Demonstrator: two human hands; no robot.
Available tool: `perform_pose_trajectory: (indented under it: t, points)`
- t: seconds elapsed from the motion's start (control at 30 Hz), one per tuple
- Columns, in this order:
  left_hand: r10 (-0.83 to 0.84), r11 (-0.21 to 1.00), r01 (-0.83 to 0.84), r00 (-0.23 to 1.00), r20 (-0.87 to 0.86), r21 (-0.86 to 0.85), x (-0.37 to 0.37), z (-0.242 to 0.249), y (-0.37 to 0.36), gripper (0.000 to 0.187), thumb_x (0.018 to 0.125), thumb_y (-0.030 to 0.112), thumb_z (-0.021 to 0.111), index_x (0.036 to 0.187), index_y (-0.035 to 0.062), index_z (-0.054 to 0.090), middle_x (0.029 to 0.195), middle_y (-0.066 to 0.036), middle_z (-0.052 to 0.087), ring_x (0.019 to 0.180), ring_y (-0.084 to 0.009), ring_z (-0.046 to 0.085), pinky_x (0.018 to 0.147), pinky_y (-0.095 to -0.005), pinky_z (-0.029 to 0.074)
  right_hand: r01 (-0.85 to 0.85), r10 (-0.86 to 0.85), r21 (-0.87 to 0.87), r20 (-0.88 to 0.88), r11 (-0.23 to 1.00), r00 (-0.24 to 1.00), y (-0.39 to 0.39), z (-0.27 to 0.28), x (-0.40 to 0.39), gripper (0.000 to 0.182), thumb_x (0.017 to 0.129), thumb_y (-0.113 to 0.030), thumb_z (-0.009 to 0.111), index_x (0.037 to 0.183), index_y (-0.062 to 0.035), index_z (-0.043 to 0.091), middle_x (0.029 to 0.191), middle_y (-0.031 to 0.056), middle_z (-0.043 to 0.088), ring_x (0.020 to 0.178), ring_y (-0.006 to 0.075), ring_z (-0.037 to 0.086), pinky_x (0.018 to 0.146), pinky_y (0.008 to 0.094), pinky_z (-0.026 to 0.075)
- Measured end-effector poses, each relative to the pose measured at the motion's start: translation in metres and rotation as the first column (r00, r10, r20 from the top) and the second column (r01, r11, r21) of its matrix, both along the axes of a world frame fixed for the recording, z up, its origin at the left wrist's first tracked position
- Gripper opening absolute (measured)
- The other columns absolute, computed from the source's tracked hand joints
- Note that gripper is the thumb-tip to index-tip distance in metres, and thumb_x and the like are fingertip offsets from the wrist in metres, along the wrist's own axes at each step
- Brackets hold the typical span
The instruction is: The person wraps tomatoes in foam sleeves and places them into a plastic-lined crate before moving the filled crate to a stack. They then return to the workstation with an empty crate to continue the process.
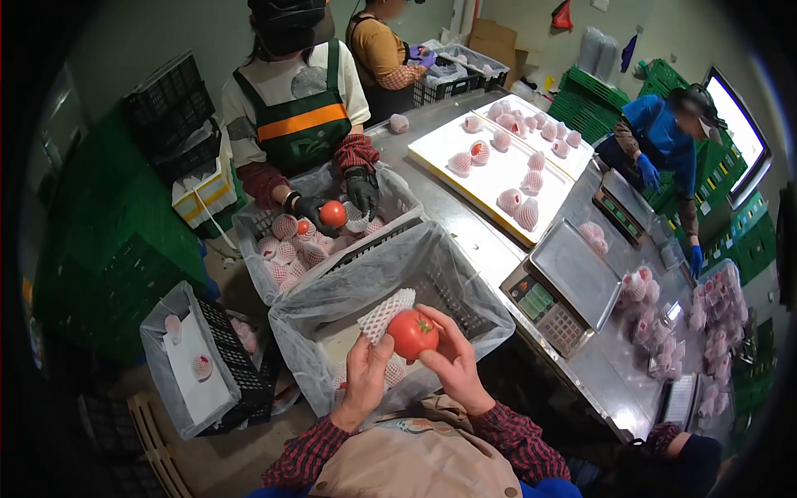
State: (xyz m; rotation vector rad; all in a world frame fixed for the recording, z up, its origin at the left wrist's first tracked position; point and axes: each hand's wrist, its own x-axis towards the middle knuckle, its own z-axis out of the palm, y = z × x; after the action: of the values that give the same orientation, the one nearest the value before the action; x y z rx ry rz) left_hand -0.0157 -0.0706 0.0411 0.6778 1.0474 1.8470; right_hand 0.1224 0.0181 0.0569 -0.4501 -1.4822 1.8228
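Observation:
A red tomato (413, 334) with a green stem end is gripped by the fingers of my right hand (455, 362). My left hand (365, 375) pinches a white foam net sleeve (387, 314), which lies against the tomato's left side. Both hands are over a crate (290, 340) lined with clear plastic. Several net-wrapped tomatoes (394, 373) lie inside it, partly hidden by my hands.
Across from me, a person in black gloves handles a tomato (333, 213) over another lined crate (249, 228). To the right are a scale (573, 270), a white tray (432, 153) of wrapped tomatoes and bagged tomatoes (660, 332). A smaller crate (187, 398) stands at left.

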Motion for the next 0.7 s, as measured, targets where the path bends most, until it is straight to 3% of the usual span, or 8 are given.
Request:
perform_pose_trajectory:
  t: [0.17, 0.2, 0.27, 0.33, 0.5, 0.57, 0.63, 0.7]
  points:
    - [-0.031, 0.999, 0.035, 0.990, -0.134, 0.023, -0.004, 0.009, -0.001, 0.042, 0.101, 0.009, 0.062, 0.140, -0.0010, 0.048, 0.132, -0.011, 0.059, 0.117, -0.0162, 0.059, 0.100, -0.0338, 0.049, -0.459, 0.290, -0.556, -0.369, 0.692, 0.883, 0.010, -0.016, 0.007, 0.056, 0.108, -0.043, 0.044, 0.147, -0.0028, 0.040, 0.127, 0.0132, 0.058, 0.093, 0.0223, 0.063, 0.078, 0.0345, 0.052]
    - [-0.089, 0.995, 0.093, 0.980, -0.179, 0.018, -0.002, 0.014, -0.002, 0.047, 0.098, 0.005, 0.065, 0.141, -0.0004, 0.046, 0.131, -0.012, 0.059, 0.118, -0.0168, 0.059, 0.097, -0.0336, 0.051, -0.249, 0.207, -0.601, -0.139, 0.760, 0.968, -0.001, -0.001, -0.001, 0.071, 0.105, -0.063, 0.032, 0.138, -0.0018, 0.049, 0.115, 0.0135, 0.064, 0.073, 0.0217, 0.060, 0.061, 0.0286, 0.046]
    - [-0.227, 0.973, 0.226, 0.974, -0.002, -0.054, 0.002, 0.019, -0.009, 0.059, 0.089, -0.004, 0.072, 0.142, 0.0007, 0.045, 0.129, -0.012, 0.058, 0.120, -0.0181, 0.058, 0.090, -0.0318, 0.056, -0.283, 0.228, -0.583, -0.168, 0.762, 0.959, 0.000, -0.037, 0.012, 0.061, 0.107, -0.055, 0.037, 0.139, -0.0038, 0.046, 0.113, 0.0120, 0.064, 0.076, 0.0196, 0.063, 0.062, 0.0288, 0.049]
    - [-0.156, 0.988, 0.138, 0.896, -0.415, -0.075, -0.006, -0.020, -0.008, 0.069, 0.086, 0.000, 0.079, 0.145, 0.0001, 0.043, 0.145, -0.011, 0.050, 0.133, -0.0209, 0.050, 0.116, -0.0394, 0.038, -0.163, 0.160, -0.527, -0.051, 0.834, 0.986, 0.000, -0.044, 0.009, 0.049, 0.108, -0.047, 0.043, 0.134, -0.0063, 0.047, 0.107, 0.0095, 0.064, 0.077, 0.0157, 0.065, 0.059, 0.0275, 0.052]
    - [-0.107, 0.990, 0.108, 0.994, -0.023, 0.085, -0.013, -0.011, -0.014, 0.072, 0.087, 0.000, 0.077, 0.147, -0.0007, 0.039, 0.144, -0.010, 0.049, 0.132, -0.0183, 0.050, 0.114, -0.0365, 0.041, 0.081, -0.055, -0.045, 0.413, 0.996, 0.909, 0.007, -0.017, 0.006, 0.038, 0.109, -0.043, 0.042, 0.103, -0.0087, 0.056, 0.089, 0.0034, 0.065, 0.061, 0.0091, 0.060, 0.052, 0.0222, 0.045]
    - [-0.155, 0.984, 0.150, 0.987, 0.038, 0.097, -0.028, -0.004, -0.022, 0.072, 0.087, 0.005, 0.077, 0.149, 0.0009, 0.038, 0.144, -0.009, 0.050, 0.131, -0.0176, 0.051, 0.112, -0.0352, 0.042, 0.028, 0.040, -0.272, 0.242, 0.962, 0.969, 0.020, -0.028, -0.007, 0.034, 0.109, -0.040, 0.043, 0.101, -0.0095, 0.056, 0.092, 0.0027, 0.065, 0.063, 0.0075, 0.060, 0.049, 0.0209, 0.042]
    - [-0.213, 0.972, 0.191, 0.962, 0.173, 0.135, -0.032, -0.005, -0.030, 0.073, 0.087, 0.008, 0.076, 0.149, 0.0014, 0.038, 0.144, -0.008, 0.051, 0.131, -0.0172, 0.051, 0.112, -0.0344, 0.043, 0.006, 0.081, -0.371, 0.220, 0.929, 0.972, 0.003, -0.043, -0.024, 0.027, 0.105, -0.032, 0.051, 0.117, -0.0095, 0.060, 0.101, 0.0058, 0.067, 0.089, 0.0146, 0.065, 0.075, 0.0286, 0.054]
    - [-0.292, 0.952, 0.245, 0.907, 0.305, 0.183, -0.034, -0.005, -0.036, 0.073, 0.088, 0.011, 0.076, 0.150, 0.0018, 0.038, 0.143, -0.008, 0.051, 0.131, -0.0168, 0.052, 0.111, -0.0337, 0.043, -0.137, 0.193, -0.772, -0.018, 0.620, 0.981, -0.006, -0.060, -0.031, 0.031, 0.104, -0.031, 0.053, 0.122, -0.0079, 0.061, 0.103, 0.0068, 0.067, 0.097, 0.0175, 0.065, 0.090, 0.0338, 0.053]
